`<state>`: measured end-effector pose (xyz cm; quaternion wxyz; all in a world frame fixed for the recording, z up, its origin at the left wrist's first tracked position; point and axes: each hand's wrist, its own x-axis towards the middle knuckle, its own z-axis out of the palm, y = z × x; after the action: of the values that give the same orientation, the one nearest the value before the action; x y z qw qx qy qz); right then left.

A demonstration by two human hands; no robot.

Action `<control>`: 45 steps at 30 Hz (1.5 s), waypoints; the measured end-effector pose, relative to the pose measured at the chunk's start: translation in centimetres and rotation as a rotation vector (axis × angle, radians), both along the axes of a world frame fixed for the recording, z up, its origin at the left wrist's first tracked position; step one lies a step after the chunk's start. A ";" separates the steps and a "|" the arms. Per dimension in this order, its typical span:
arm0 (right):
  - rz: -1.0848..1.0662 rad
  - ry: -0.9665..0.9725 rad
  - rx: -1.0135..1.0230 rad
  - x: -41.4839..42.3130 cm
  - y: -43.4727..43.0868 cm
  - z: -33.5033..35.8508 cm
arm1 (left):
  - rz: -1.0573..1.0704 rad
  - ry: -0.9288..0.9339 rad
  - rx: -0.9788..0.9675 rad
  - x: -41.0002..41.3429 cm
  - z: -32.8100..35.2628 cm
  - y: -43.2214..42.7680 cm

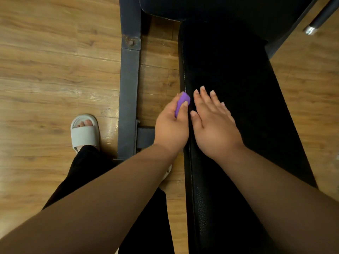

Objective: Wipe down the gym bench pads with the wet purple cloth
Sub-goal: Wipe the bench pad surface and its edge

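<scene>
The person stands at the left side of the long bench pad [238, 88], which runs from near to far through the right half of the view. The left hand [171, 125] is curled round the purple cloth [182, 100], which is bunched into a small wad. Only its far end pokes out between thumb and fingers. The cloth sits right at the pad's left edge, by the stitched seam, and whether it presses on the vinyl or hangs just off it cannot be told. The right hand [212, 125] lies just beside it, fingers straight and a little spread, flat over the pad top and holding nothing; it looks to be bracing on the pad.

How much has been wiped is hard to judge. The pad is black and dimly lit, and no damp streak or change in sheen separates cleaned vinyl from uncleaned. With the cloth balled up at the side seam about midway along, the work appears to be on the left edge of this pad. The broad top from the hands to the far end, the right edge, and the second pad [220, 8] at the far end would all seem left to do. Opening the wad out would cover more surface per stroke.

The dark steel frame [128, 88] runs along the wooden floor [45, 61] on the left, beside a pale slipper [85, 133].
</scene>
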<state>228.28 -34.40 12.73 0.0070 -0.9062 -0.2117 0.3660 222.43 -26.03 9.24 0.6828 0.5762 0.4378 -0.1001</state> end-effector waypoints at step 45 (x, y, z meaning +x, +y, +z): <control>-0.004 -0.081 0.017 -0.7 0.1 -0.3 | 0.137 0.004 -0.138 -0.8 -1.1 -1.1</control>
<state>227.58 -34.31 12.39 0.0068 -0.9206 -0.2134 0.3269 221.67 -27.16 8.14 0.7253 0.4962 0.4697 -0.0842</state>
